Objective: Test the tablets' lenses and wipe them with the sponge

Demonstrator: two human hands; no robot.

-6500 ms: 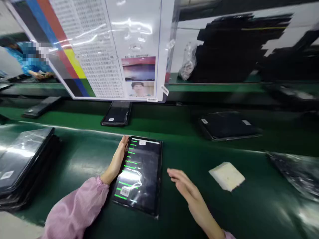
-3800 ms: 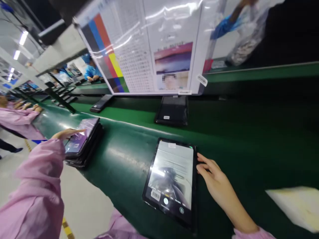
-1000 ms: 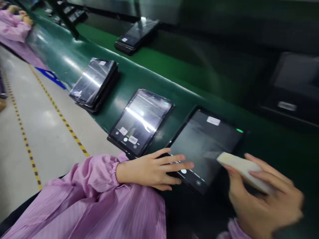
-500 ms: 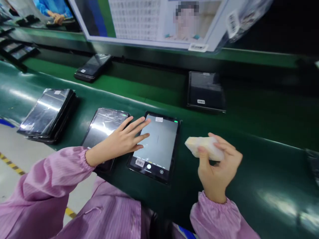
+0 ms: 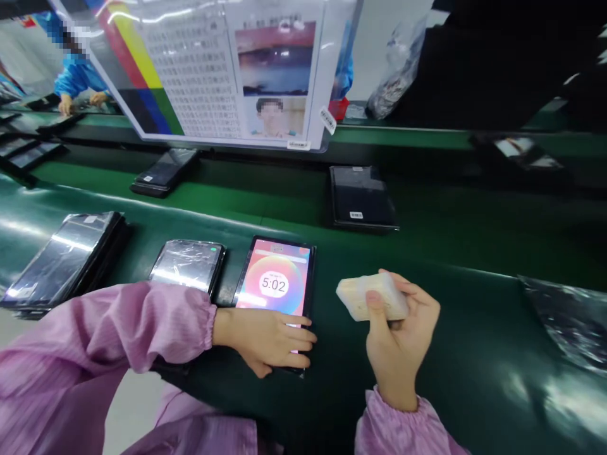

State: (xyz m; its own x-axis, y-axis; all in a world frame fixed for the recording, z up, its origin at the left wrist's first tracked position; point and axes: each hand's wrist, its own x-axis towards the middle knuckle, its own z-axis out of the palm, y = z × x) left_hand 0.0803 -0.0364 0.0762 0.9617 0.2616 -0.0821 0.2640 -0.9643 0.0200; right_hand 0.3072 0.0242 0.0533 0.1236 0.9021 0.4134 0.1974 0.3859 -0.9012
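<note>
Lying on the green bench, a tablet (image 5: 272,278) is lit with a colourful home screen and a clock reading 5:02. My left hand (image 5: 272,335) spreads over its lower part, fingers apart and holding nothing; whether it touches the glass I cannot tell. To the right of the tablet, my right hand (image 5: 403,322) grips a pale yellow-white block (image 5: 367,294), perhaps foam or sponge, between thumb and fingers above the bench. Left of the lit tablet lies a second tablet (image 5: 187,262) in clear film, partly hidden by my left sleeve.
A stack of film-wrapped tablets (image 5: 66,253) stands at the left. More tablets lie along the back strip, one (image 5: 165,170) left and one (image 5: 363,199) near the middle. A printed chart (image 5: 184,76) hangs above. Dark plastic film (image 5: 573,322) lies right. A blue-sleeved person works far left.
The tablet's screen went from a camera view to the home screen. My left hand moved down and across its lower part. My right hand still holds the block. The view shifted.
</note>
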